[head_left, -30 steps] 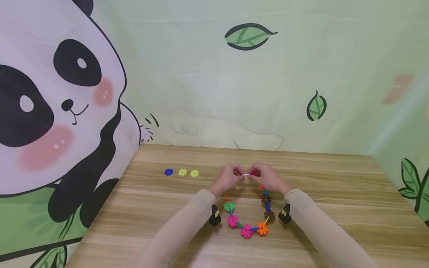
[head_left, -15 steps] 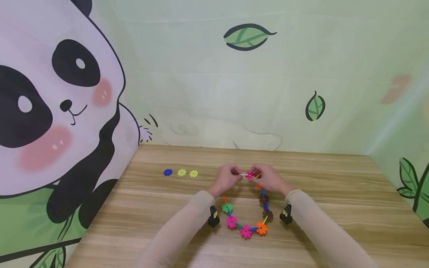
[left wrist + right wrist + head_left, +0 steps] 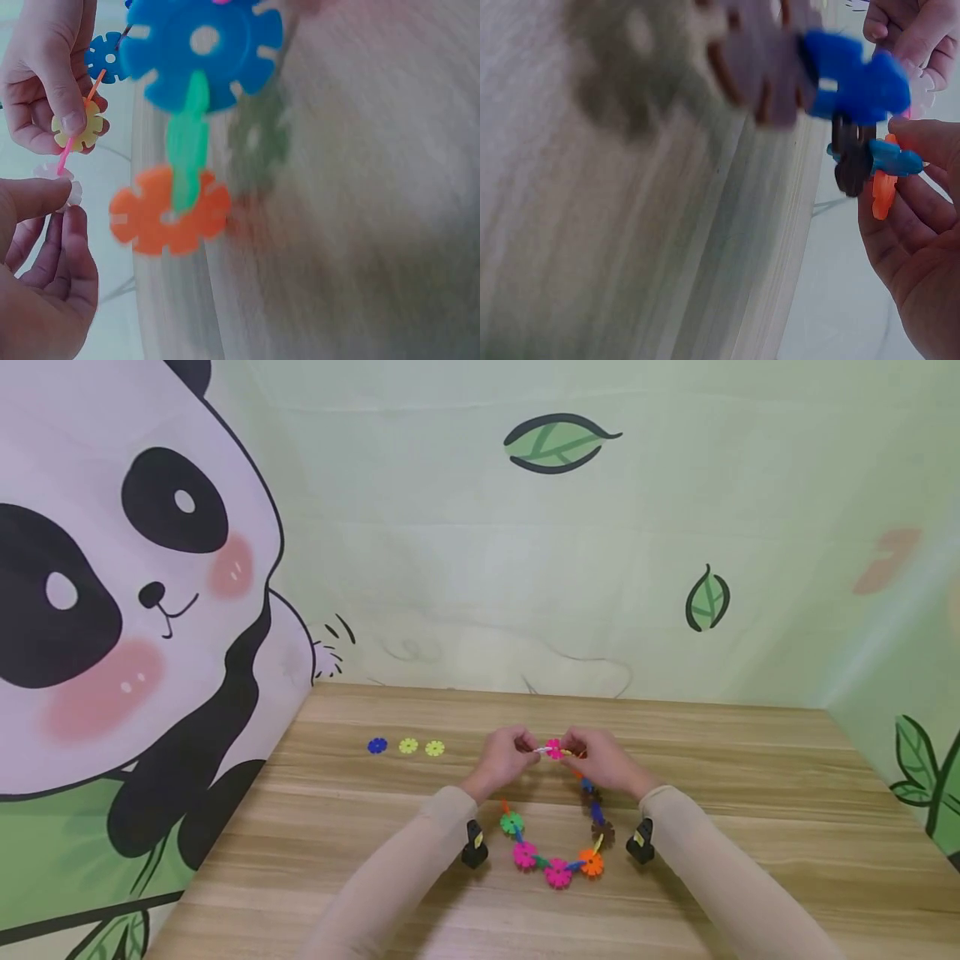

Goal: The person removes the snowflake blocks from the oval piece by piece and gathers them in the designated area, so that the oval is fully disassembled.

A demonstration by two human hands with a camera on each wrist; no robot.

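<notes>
Between the two hands a pink snowflake disc (image 3: 554, 749) joins a white snowflake disc (image 3: 75, 193) to a yellow one (image 3: 91, 127). My left hand (image 3: 508, 758) pinches the white disc between thumb and fingers. On the other side, my right hand (image 3: 600, 762) grips the yellow disc. From there the chain of linked discs runs down past an orange disc (image 3: 884, 195) and blue and brown ones. It curves through another orange disc (image 3: 591, 862) and pink discs to a green disc (image 3: 512, 823) and an orange-red end piece (image 3: 506, 807). Fingers partly cover the held discs.
Left of the hands, a blue disc (image 3: 377, 746) and two yellow discs (image 3: 408, 746) lie in a row on the wooden table (image 3: 750, 827). Behind the table stands a pale green wall cloth (image 3: 420, 527) printed with leaves and a panda.
The pink disc, at first mostly covered by the right fingers, now shows fully between the hands. My right hand's hold has shifted to the yellow disc. The chain's lower curve has risen slightly.
</notes>
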